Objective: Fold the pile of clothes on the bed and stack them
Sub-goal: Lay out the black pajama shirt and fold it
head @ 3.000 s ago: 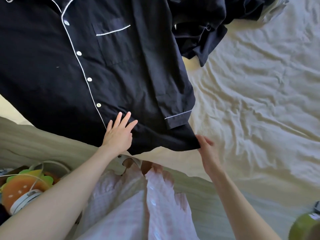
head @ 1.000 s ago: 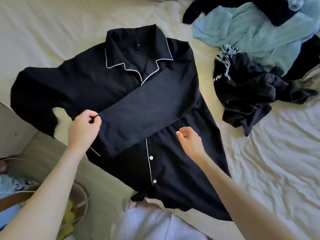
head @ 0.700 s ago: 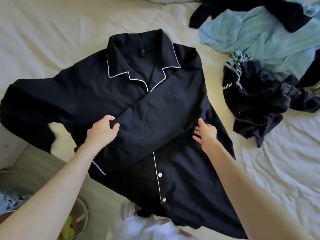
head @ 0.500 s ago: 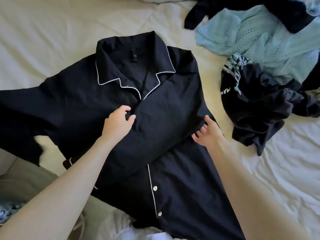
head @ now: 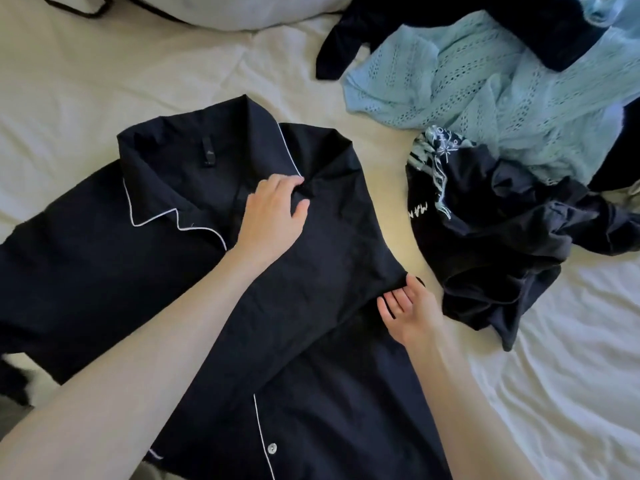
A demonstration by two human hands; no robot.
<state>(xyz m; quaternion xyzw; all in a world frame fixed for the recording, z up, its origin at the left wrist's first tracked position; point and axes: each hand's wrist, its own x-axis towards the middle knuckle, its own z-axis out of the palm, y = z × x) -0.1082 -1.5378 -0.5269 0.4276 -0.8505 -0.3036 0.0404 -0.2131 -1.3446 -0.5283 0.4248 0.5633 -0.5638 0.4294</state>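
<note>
Your left hand [head: 273,211] lies flat, fingers loose, pinning the folded sleeve across the black pyjama shirt [head: 114,258] on the bed [head: 86,81]. Your right hand [head: 410,308], palm-up and holding nothing, tucks the side crease. The unfolded pile [head: 512,140] waits just beside.

Bare sheet [head: 138,74] lies open above and left of the black shirt [head: 311,341], up to the pillow [head: 242,12]. A narrow strip of sheet separates the shirt from the heap of clothes [head: 502,220] on the right. More open sheet lies below that heap.
</note>
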